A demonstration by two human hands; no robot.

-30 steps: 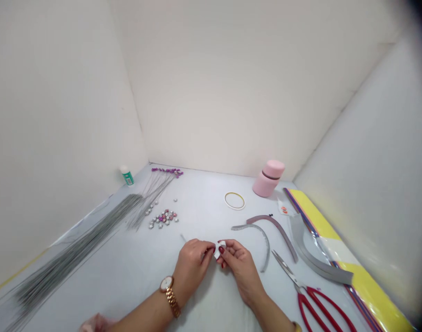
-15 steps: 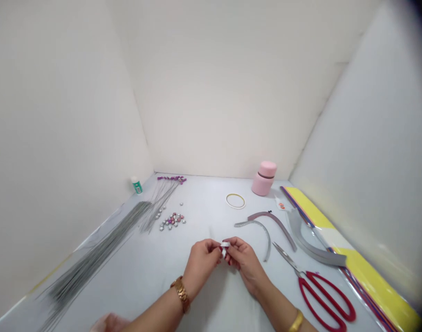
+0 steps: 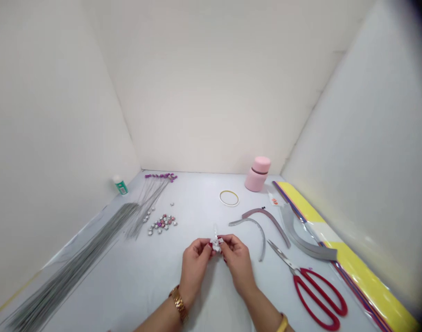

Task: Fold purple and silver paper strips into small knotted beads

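Observation:
Between my fingertips, above the middle front of the table, is a silvery-white paper strip (image 3: 216, 243), looped or knotted, with a narrow end pointing away from me. My left hand (image 3: 196, 262) pinches it from the left, closed. From the other side my right hand (image 3: 236, 260) pinches it too, thumb and fingers together. The fingertips hide part of the fold. Right of my right hand lie a curved bundle of silver strips (image 3: 255, 227) and a pinkish curved bundle of strips (image 3: 271, 219). A pile of small folded paper stars (image 3: 164, 223) sits to the left.
Red-handled scissors (image 3: 297, 272) lie at right, beside wide grey strips (image 3: 307, 246) and yellow packaged sheets (image 3: 356, 267). Long grey wires (image 3: 79, 258) spread at left, near purple-tipped stems (image 3: 160, 176) and a green-white bottle (image 3: 121, 186). Farther back are a tape ring (image 3: 229, 198) and a pink flask (image 3: 257, 175).
The strip between my fingers has turned from a bent loop into a tighter knot, with a narrow end now standing out. The view has shifted slightly, moving most things left.

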